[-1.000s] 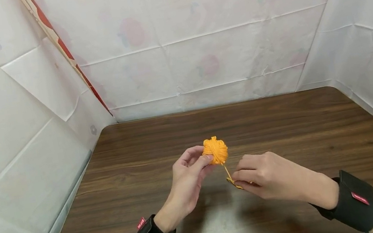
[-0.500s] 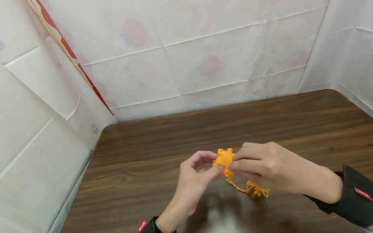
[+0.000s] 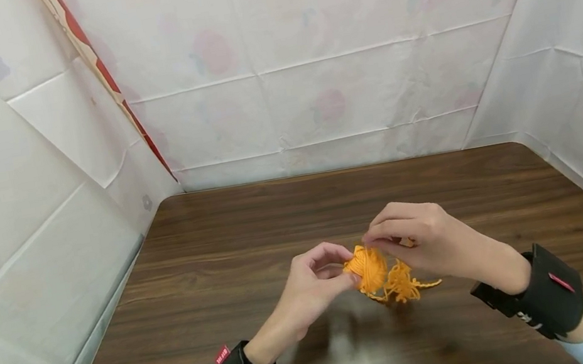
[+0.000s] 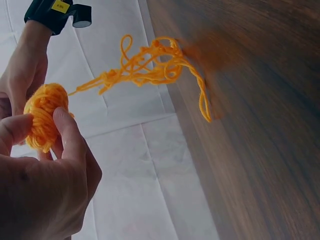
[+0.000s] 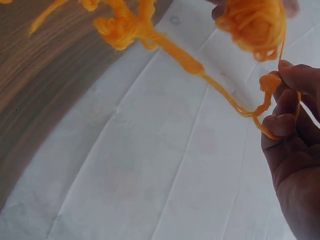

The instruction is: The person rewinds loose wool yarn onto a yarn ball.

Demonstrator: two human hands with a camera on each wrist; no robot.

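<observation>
mid-frame we wind: left hand (image 3: 315,280) fingers pinch the yarn ball (image 3: 366,267), right hand (image 3: 420,238) grips the loose strand (image 5: 225,95); next wrap needs steady tension, we judge.

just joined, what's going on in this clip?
A person is working a small ball of orange yarn over a dark wooden table. The left hand pinches the ball between thumb and fingertips. The right hand, just above and to the right, pinches a strand that runs from the ball. A loose tangle of yarn hangs below the hands, near the tabletop.
</observation>
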